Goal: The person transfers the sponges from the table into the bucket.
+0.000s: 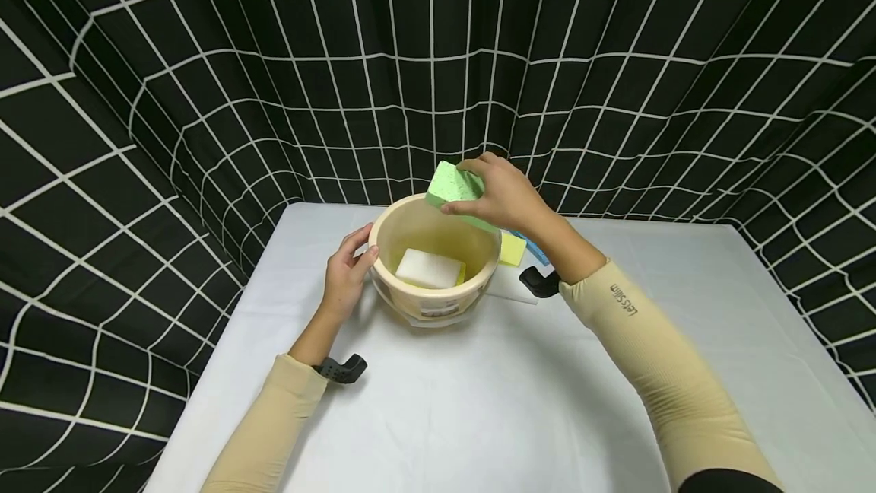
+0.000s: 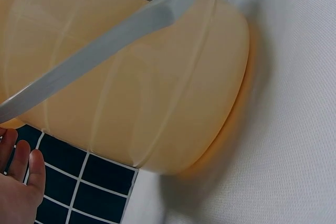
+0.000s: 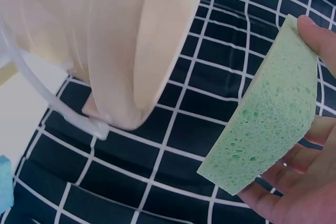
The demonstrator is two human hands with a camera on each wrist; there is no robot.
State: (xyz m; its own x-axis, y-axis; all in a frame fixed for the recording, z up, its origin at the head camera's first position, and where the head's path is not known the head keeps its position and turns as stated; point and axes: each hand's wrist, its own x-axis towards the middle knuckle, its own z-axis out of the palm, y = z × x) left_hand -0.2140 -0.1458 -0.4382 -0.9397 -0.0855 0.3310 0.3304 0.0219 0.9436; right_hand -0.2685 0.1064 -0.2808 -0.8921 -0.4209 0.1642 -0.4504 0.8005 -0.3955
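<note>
My right hand point(image 1: 503, 192) grips a pale green sponge block point(image 1: 452, 182) above the far right rim of a cream bucket point(image 1: 438, 301). In the right wrist view, the porous sponge point(image 3: 268, 114) is between thumb and fingers, apart from the bucket wall point(image 3: 113, 40). My left hand point(image 1: 345, 272) holds the bucket's left rim, thumb at its edge; in the left wrist view several of its fingers point(image 2: 20, 158) stretch beside the bucket point(image 2: 131, 93). Inside the bucket lie a white sponge block point(image 1: 429, 268) and something yellow point(image 1: 461, 274), partly hidden beneath it.
Right of the bucket, a yellow piece point(image 1: 512, 249) and a blue item point(image 1: 534, 248) lie on the white tablecloth point(image 1: 438, 402), partly covered by the right arm. A pale handle point(image 2: 100, 53) hangs across the bucket's side. A black gridded curtain point(image 1: 411, 59) stands behind the table.
</note>
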